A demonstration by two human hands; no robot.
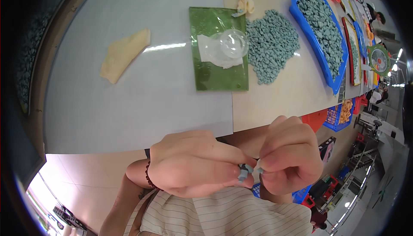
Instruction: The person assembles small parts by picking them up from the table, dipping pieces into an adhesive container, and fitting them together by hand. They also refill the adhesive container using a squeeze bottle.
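In front of my body, just off the table's near edge, both hands are close together. My left hand (195, 163) pinches a small blue-grey piece with a dark part (245, 172) between thumb and fingers. My right hand (290, 154) is curled, its thumb and forefinger pressed on a tiny blue-grey bit (260, 170), mostly hidden by the fingers. Whether the two bits are joined, I cannot tell. Beyond the hands lies a green mat (219, 79) bearing a crumpled white sheet (207, 48) and a clear round dish (233, 44). Beside it spreads a pile of small blue-grey pieces (273, 44).
A blue tray (310, 42) of similar pieces stands at the table's right. On the left lies a pale yellow cloth (124, 55); a crumpled yellowish scrap (245, 6) sits by the mat's far corner. Lower right, a blue basket (332, 117) stands beyond the edge. A green fan (379, 59) is farther off.
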